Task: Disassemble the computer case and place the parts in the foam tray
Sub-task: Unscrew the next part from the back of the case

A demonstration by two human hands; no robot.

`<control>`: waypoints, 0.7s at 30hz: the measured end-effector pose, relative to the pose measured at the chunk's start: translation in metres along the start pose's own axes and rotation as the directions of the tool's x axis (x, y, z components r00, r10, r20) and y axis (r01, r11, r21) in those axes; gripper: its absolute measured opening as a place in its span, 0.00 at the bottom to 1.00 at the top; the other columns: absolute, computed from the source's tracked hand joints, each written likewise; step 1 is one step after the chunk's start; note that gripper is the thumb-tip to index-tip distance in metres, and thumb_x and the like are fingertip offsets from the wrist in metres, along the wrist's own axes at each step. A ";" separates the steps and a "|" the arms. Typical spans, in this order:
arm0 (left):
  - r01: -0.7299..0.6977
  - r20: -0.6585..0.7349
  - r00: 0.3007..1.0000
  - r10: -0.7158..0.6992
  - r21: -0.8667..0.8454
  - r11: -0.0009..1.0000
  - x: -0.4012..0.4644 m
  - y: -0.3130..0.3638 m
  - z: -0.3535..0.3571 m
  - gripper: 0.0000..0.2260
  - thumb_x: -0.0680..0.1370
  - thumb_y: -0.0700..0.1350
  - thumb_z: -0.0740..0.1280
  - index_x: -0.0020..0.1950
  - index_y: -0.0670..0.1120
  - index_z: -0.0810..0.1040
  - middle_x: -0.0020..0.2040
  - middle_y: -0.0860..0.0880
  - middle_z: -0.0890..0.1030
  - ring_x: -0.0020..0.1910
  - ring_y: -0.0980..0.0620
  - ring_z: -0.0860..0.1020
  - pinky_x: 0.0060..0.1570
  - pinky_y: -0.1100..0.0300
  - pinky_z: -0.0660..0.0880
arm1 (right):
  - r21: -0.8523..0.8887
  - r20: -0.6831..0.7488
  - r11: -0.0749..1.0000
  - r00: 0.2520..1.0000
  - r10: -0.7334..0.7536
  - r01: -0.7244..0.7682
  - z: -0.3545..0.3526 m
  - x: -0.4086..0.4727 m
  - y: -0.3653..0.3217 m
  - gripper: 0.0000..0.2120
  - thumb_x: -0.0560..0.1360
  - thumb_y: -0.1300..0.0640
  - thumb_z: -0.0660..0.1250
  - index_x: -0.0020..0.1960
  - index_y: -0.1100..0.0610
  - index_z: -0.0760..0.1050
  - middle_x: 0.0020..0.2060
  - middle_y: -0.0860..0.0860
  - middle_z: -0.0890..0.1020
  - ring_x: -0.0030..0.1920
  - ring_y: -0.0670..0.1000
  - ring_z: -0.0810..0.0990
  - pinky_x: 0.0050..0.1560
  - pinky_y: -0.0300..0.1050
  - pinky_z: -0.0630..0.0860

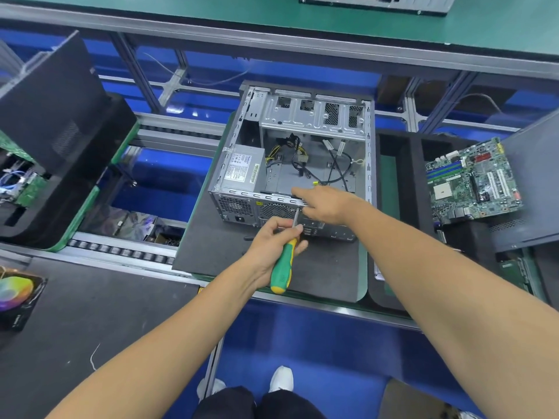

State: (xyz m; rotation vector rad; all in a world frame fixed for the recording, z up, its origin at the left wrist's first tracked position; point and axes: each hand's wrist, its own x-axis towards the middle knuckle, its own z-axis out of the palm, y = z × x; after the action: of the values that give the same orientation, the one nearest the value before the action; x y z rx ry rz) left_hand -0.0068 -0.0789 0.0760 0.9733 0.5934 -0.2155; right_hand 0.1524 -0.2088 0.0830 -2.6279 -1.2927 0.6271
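Green-and-yellow screwdriver (283, 261) sits gripped in the left hand (272, 246), tip at the case's rear edge; the right hand (326, 205), fingers extended, rests there. At twelve o'clock the steel computer case (290, 158) looks stiff, heavy, sharp-edged: hold by its frame; foam tray (408, 176) at two o'clock

A blue floor (317, 343) lies at six o'clock; a green-topped bench (211, 10) runs along twelve, grey aluminium framing (169, 86) beneath.

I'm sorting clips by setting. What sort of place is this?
Probably a factory line for taking computers apart: roller conveyor, an open computer case on a foam mat, and a loose circuit board in a foam tray.
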 end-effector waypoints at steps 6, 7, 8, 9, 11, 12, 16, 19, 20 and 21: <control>0.036 -0.019 0.999 -0.034 0.081 0.996 -0.004 -0.003 -0.002 0.07 0.81 0.42 0.70 0.59 0.47 0.78 0.46 0.47 0.81 0.42 0.51 0.85 0.34 0.52 0.83 | -0.008 0.008 1.000 1.000 0.011 -0.010 -0.001 0.000 -0.002 0.06 0.78 0.56 0.59 0.53 0.53 0.63 0.33 0.55 0.73 0.36 0.57 0.72 0.33 0.51 0.65; 0.030 -0.020 0.999 -0.028 0.110 0.993 -0.005 -0.004 -0.002 0.08 0.82 0.43 0.69 0.61 0.49 0.79 0.48 0.47 0.81 0.42 0.49 0.86 0.34 0.52 0.83 | -0.006 0.009 1.000 1.000 0.014 -0.014 -0.001 0.000 -0.002 0.06 0.78 0.56 0.59 0.54 0.53 0.63 0.33 0.56 0.74 0.36 0.58 0.73 0.33 0.51 0.65; 0.021 -0.015 1.000 -0.019 0.156 0.988 -0.005 -0.006 -0.002 0.08 0.83 0.45 0.68 0.62 0.52 0.78 0.48 0.47 0.81 0.40 0.47 0.86 0.34 0.53 0.83 | -0.006 0.008 1.000 1.000 0.015 -0.015 -0.001 0.000 -0.002 0.07 0.78 0.56 0.59 0.54 0.53 0.63 0.33 0.56 0.74 0.37 0.58 0.73 0.33 0.51 0.64; 0.011 -0.014 1.000 -0.008 0.210 0.978 -0.005 -0.006 -0.001 0.08 0.84 0.47 0.66 0.62 0.55 0.78 0.48 0.46 0.81 0.37 0.47 0.85 0.32 0.54 0.81 | -0.006 0.007 1.000 1.000 0.013 -0.013 -0.001 0.000 -0.002 0.07 0.78 0.56 0.59 0.54 0.53 0.64 0.33 0.56 0.74 0.37 0.58 0.73 0.33 0.51 0.63; -0.007 -0.051 0.998 0.023 0.294 0.956 -0.003 -0.004 0.001 0.07 0.86 0.49 0.60 0.59 0.57 0.77 0.44 0.45 0.80 0.28 0.49 0.80 0.27 0.59 0.76 | -0.010 0.010 1.000 1.000 0.014 -0.014 -0.001 0.000 -0.003 0.07 0.77 0.56 0.59 0.54 0.52 0.63 0.33 0.56 0.74 0.37 0.58 0.73 0.32 0.50 0.63; -0.006 -0.069 0.997 0.028 0.310 0.951 0.001 -0.004 0.003 0.08 0.87 0.49 0.58 0.58 0.56 0.76 0.42 0.46 0.78 0.25 0.51 0.75 0.25 0.61 0.71 | -0.012 0.014 1.000 1.000 0.018 -0.017 -0.001 -0.001 -0.003 0.06 0.77 0.56 0.59 0.53 0.52 0.63 0.33 0.56 0.74 0.36 0.58 0.73 0.32 0.51 0.63; 0.046 -0.085 0.996 -0.019 0.331 0.943 0.003 -0.005 0.010 0.07 0.83 0.47 0.66 0.56 0.51 0.68 0.45 0.45 0.72 0.27 0.55 0.70 0.23 0.62 0.66 | -0.011 0.020 1.000 1.000 0.021 -0.021 -0.002 -0.001 -0.004 0.07 0.77 0.56 0.59 0.54 0.53 0.64 0.33 0.57 0.75 0.37 0.59 0.74 0.34 0.52 0.67; 0.049 -0.060 0.998 -0.027 0.401 0.915 -0.001 -0.013 0.009 0.16 0.79 0.33 0.69 0.54 0.47 0.63 0.58 0.35 0.70 0.35 0.50 0.72 0.29 0.59 0.73 | -0.014 0.019 1.000 1.000 0.022 -0.021 -0.003 -0.002 -0.004 0.07 0.78 0.56 0.59 0.55 0.52 0.63 0.33 0.58 0.75 0.36 0.59 0.74 0.34 0.52 0.67; 0.028 -0.023 1.000 -0.020 0.402 0.915 -0.003 -0.014 0.008 0.17 0.78 0.30 0.68 0.54 0.46 0.63 0.59 0.33 0.67 0.35 0.48 0.72 0.31 0.58 0.74 | -0.016 0.018 1.000 1.000 0.024 -0.023 -0.004 -0.002 -0.005 0.07 0.78 0.56 0.59 0.54 0.52 0.63 0.33 0.58 0.75 0.36 0.59 0.73 0.34 0.53 0.66; 0.007 0.003 1.000 -0.009 0.382 0.924 -0.005 -0.016 0.007 0.16 0.79 0.29 0.67 0.54 0.45 0.63 0.59 0.35 0.66 0.35 0.47 0.72 0.33 0.56 0.74 | -0.013 0.020 1.000 0.999 0.025 -0.025 -0.003 -0.002 -0.005 0.06 0.78 0.56 0.59 0.54 0.53 0.63 0.33 0.57 0.74 0.36 0.58 0.73 0.34 0.52 0.66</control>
State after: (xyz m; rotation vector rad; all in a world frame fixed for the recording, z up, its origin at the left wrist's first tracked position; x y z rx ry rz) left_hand -0.0153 -0.0938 0.0705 1.3483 0.5608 -0.3497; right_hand 0.1490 -0.2074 0.0882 -2.6587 -1.2752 0.6530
